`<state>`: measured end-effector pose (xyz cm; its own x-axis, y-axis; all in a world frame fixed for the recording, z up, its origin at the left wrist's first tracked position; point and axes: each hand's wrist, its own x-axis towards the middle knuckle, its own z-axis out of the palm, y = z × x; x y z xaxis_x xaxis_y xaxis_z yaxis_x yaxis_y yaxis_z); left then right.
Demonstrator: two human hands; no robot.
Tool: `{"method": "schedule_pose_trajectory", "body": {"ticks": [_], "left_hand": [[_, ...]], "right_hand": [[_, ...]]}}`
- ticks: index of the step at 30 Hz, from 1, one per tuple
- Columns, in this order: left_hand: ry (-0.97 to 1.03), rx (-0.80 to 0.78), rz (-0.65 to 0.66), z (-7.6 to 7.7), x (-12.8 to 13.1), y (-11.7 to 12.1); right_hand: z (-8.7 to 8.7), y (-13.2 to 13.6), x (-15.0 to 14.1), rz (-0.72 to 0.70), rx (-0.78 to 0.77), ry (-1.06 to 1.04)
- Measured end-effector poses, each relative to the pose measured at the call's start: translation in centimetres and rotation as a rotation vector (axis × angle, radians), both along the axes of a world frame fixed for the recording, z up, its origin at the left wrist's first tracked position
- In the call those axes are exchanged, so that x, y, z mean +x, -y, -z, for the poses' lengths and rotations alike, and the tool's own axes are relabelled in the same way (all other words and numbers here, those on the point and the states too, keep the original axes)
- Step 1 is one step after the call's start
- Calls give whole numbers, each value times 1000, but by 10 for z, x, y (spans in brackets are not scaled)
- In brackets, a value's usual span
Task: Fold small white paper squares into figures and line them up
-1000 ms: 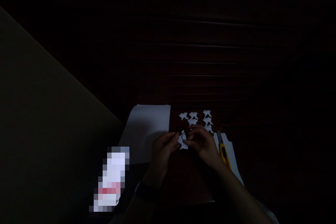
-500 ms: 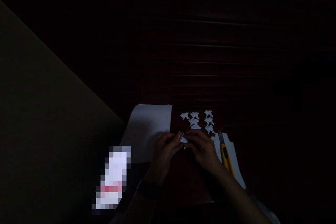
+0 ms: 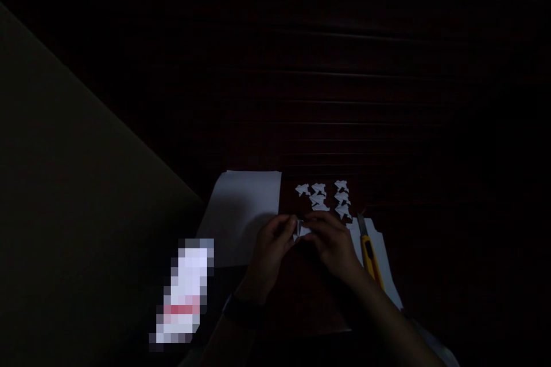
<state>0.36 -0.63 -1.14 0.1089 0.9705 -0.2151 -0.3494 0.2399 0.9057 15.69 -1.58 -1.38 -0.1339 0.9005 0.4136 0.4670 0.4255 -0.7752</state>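
A small folded piece of white paper [image 3: 303, 230] is pinched between my two hands, low in the middle of the head view. My left hand [image 3: 272, 241] grips its left side with thumb and fingers. On the right side, my right hand [image 3: 333, 241] has its fingers closed on the same paper. Just beyond my hands lie several small folded white paper figures [image 3: 319, 200], with more of these paper figures [image 3: 342, 199] in a column to the right. The fingertips are dim, so the exact folds are hard to make out.
A stack of white paper sheets [image 3: 245, 200] lies to the left. On the right, a yellow utility knife [image 3: 369, 252] with its blade out rests on white paper pieces [image 3: 387, 266]. A blurred-out bright object [image 3: 187, 281] is at lower left. The dark table [image 3: 310, 298] has a pale wall [image 3: 77, 183] beside it.
The folded paper has turned slightly between my fingers and shows more of its white surface. My hands have barely shifted, and everything else stays in place.
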Motion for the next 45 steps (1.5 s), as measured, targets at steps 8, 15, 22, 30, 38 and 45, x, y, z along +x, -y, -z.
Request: {"method": "schedule_pose_trajectory", "body": {"ticks": [8, 15, 22, 30, 38, 45], "left_hand": [[9, -34, 41, -2, 0, 1], [-49, -35, 13, -3, -1, 0], [-17, -4, 14, -8, 2, 2], [117, -51, 16, -7, 6, 3], [41, -110, 65, -6, 4, 5], [-22, -54, 24, -4, 4, 5]], "right_hand": [[-2, 1, -1, -55, -35, -37], [-13, 4, -1, -80, -75, -89], [-10, 2, -2, -22, -65, -139], [-12, 1, -2, -4, -90, -226], [-15, 2, -1, -9, -143, -250], [-17, 1, 0, -7, -156, -250]]}}
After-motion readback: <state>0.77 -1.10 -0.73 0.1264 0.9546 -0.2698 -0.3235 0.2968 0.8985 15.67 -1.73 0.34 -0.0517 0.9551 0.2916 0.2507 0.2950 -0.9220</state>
